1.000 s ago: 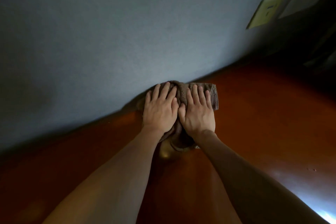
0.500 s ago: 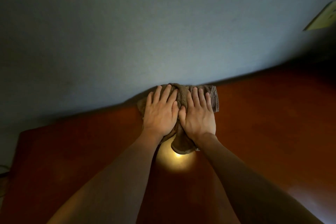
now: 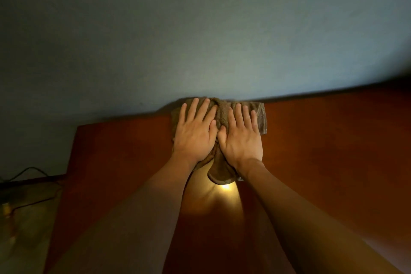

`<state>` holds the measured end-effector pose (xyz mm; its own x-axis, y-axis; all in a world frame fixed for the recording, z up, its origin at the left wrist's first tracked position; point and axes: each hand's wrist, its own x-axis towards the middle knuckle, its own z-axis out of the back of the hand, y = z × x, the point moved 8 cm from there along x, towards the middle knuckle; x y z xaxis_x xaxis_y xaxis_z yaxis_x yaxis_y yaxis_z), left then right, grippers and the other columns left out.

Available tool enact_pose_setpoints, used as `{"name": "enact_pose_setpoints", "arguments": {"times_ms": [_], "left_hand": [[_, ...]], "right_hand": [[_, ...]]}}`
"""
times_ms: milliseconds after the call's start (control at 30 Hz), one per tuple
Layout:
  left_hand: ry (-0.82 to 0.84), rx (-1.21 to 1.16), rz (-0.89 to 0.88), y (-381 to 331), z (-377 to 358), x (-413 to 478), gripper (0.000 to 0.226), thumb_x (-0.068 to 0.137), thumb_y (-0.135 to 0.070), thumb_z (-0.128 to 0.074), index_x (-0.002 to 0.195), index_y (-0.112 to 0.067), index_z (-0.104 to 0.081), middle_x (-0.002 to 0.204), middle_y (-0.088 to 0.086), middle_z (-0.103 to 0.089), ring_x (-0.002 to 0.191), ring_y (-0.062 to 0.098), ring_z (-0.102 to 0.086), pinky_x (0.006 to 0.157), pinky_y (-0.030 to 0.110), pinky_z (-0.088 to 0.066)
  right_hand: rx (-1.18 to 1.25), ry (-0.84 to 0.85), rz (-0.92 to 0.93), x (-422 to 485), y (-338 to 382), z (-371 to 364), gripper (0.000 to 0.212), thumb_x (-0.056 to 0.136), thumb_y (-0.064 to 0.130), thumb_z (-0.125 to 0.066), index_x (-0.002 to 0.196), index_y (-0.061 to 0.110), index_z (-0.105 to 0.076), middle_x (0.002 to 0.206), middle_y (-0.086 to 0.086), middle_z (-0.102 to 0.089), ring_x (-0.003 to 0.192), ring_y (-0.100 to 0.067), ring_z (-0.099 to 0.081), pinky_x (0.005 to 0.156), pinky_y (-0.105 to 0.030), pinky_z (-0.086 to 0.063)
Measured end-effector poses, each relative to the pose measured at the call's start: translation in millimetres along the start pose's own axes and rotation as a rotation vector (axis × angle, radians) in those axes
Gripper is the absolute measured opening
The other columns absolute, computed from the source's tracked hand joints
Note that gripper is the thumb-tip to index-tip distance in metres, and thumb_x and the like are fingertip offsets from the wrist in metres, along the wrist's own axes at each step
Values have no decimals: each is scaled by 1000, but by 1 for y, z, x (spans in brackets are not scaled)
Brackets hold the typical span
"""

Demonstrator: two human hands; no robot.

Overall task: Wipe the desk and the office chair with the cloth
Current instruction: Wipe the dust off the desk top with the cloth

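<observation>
1. Desk [image 3: 106, 162] left edge now shows; the stroke has slid leftward along the back edge.
2. Left hand [image 3: 195, 138], fingers flat, presses the brown cloth [image 3: 259, 118] there.
3. Right hand [image 3: 241, 142] likewise, just beside it; left back corner likely remains.

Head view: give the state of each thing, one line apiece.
cloth: bunched, lying at the desk's far edge, under both hands.
left hand: fingers straight, pressing the cloth.
right hand: fingers straight, pressing the cloth.
desk: glossy, light glare beside the cloth's near end.
cable: slack on the floor, left of the desk.
</observation>
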<state>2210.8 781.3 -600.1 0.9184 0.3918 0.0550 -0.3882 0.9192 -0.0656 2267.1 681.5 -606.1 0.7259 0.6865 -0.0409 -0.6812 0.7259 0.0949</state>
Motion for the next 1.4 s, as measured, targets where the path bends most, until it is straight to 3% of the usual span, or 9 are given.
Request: {"name": "enact_pose_setpoints", "arguments": {"times_ms": [867,1400], "left_hand": [[-75,16,275,222,20,-133,58,103,-38,-16,151,-21,-43,161,5,-36,153,28,-20,124,54,-13],[-53,-7,421,255,24,-201,62,101,-41,-9,156,-23,-32,166,4,-24,153,31,-15,121,56,-19]], "right_hand": [[-27,2,243,-14,251,-26,71,99,46,-6,158,8,-19,165,-17,-14,154,-30,-5,126,-47,-1],[-27,-14,272,-49,304,-33,70,99,47,-8,157,12,-23,164,-15,-20,154,-29,-11,126,-47,-4]]}}
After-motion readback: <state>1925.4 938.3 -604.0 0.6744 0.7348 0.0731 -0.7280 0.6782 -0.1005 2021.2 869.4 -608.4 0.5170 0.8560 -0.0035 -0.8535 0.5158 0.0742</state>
